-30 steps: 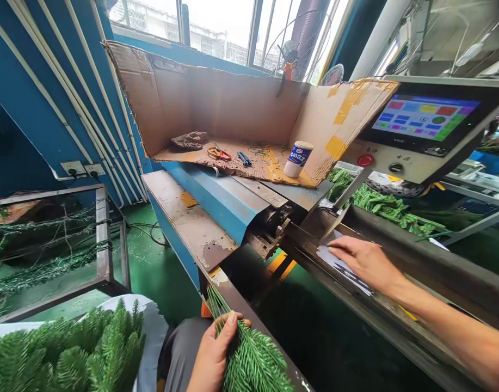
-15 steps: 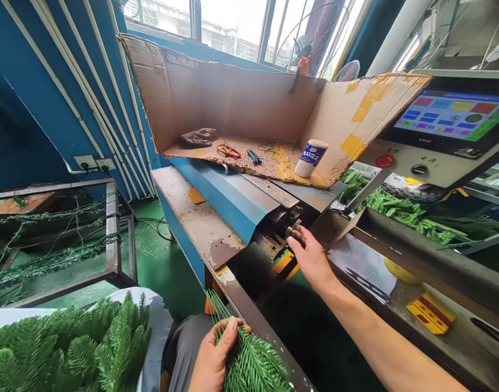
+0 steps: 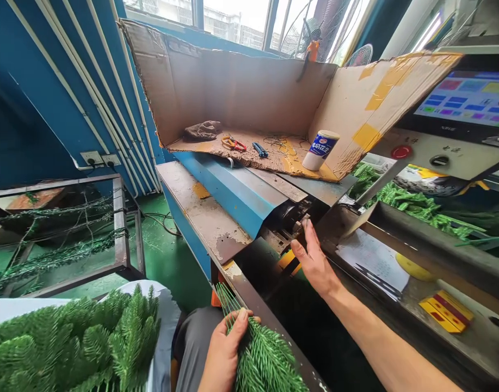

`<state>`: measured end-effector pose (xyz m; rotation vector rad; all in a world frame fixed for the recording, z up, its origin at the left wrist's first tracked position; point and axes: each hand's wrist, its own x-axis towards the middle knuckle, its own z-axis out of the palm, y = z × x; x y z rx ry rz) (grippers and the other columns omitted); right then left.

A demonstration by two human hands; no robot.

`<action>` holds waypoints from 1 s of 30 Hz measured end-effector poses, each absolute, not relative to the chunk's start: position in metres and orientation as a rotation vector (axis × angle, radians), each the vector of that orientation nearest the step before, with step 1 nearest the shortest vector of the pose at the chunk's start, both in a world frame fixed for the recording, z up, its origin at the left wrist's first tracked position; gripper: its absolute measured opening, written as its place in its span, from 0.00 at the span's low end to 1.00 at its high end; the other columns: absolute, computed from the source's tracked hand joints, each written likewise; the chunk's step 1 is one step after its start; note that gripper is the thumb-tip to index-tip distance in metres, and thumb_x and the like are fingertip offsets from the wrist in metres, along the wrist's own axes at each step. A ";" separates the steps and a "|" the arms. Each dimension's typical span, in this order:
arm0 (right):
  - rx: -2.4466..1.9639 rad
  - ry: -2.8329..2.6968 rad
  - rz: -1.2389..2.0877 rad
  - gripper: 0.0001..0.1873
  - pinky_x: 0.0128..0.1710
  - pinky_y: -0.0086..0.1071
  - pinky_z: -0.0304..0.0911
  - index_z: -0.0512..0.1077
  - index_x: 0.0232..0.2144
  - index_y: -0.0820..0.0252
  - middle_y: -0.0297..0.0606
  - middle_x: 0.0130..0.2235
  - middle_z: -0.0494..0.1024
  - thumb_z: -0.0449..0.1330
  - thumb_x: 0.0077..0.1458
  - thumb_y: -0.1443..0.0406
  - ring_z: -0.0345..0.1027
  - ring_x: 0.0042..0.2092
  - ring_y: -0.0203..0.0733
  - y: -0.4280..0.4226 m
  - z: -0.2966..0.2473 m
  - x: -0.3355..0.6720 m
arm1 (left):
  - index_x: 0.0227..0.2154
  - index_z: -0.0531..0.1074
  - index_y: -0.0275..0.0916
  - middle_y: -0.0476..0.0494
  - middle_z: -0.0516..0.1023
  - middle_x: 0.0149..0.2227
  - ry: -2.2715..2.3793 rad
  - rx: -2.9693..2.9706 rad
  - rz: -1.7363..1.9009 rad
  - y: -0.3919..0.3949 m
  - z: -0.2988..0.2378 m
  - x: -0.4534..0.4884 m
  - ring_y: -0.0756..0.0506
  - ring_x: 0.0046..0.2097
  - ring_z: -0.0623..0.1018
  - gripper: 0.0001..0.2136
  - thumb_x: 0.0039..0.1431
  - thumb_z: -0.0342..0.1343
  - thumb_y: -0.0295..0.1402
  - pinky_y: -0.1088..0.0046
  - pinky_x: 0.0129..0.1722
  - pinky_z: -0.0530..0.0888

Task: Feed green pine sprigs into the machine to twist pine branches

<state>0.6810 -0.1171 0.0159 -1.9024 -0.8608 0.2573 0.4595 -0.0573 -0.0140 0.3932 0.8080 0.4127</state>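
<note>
A bunch of artificial pine sprigs [image 3: 269,356] is gripped in my left hand [image 3: 228,343], thumb on top, its bare green stems pointing up and away from me. My right hand [image 3: 316,261] is at the working end of the blue machine [image 3: 241,198], fingers stretched out and thumb apart. Its fingertips are beside the metal jaws [image 3: 300,212], and I cannot tell whether they touch. I see nothing held in that hand. To the left of my knee, many more pine sprigs [image 3: 69,343] lie piled on a white sheet.
An open cardboard box [image 3: 249,87] on the machine holds red-handled pliers [image 3: 233,143], blue cutters [image 3: 260,149] and a blue-and-white can [image 3: 320,149]. A control panel [image 3: 457,141] hangs at right, above a metal trough [image 3: 429,256]. A metal frame [image 3: 121,228] stands left.
My right hand's fingers have straightened and spread from a curled pose at the machine's jaws. My left hand still holds the sprigs. The whole view has shifted slightly.
</note>
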 end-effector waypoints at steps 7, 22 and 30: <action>-1.682 -1.254 1.068 0.34 0.62 0.44 0.45 0.47 0.64 0.54 0.38 0.63 0.52 0.50 0.61 0.51 0.45 0.63 0.46 -0.162 0.035 0.587 | 0.37 0.74 0.36 0.49 0.75 0.21 0.786 0.343 0.464 -0.063 0.008 0.481 0.48 0.28 0.77 0.16 0.46 0.65 0.38 0.73 0.32 0.73; -2.852 -1.632 -0.306 0.26 0.25 0.35 0.66 0.60 0.58 0.54 0.42 0.41 0.72 0.52 0.56 0.65 0.69 0.38 0.50 -0.175 0.095 0.737 | 0.30 0.74 0.36 0.50 0.74 0.21 0.738 0.538 0.220 -0.083 -0.021 0.475 0.53 0.17 0.70 0.21 0.35 0.68 0.46 0.80 0.16 0.63; -2.535 -1.677 -0.387 0.22 0.36 0.39 0.68 0.60 0.56 0.59 0.47 0.48 0.68 0.53 0.59 0.67 0.67 0.44 0.49 -0.145 0.062 0.739 | 0.28 0.75 0.36 0.50 0.74 0.20 0.774 0.515 0.239 -0.086 -0.023 0.473 0.54 0.16 0.69 0.21 0.33 0.70 0.44 0.80 0.15 0.63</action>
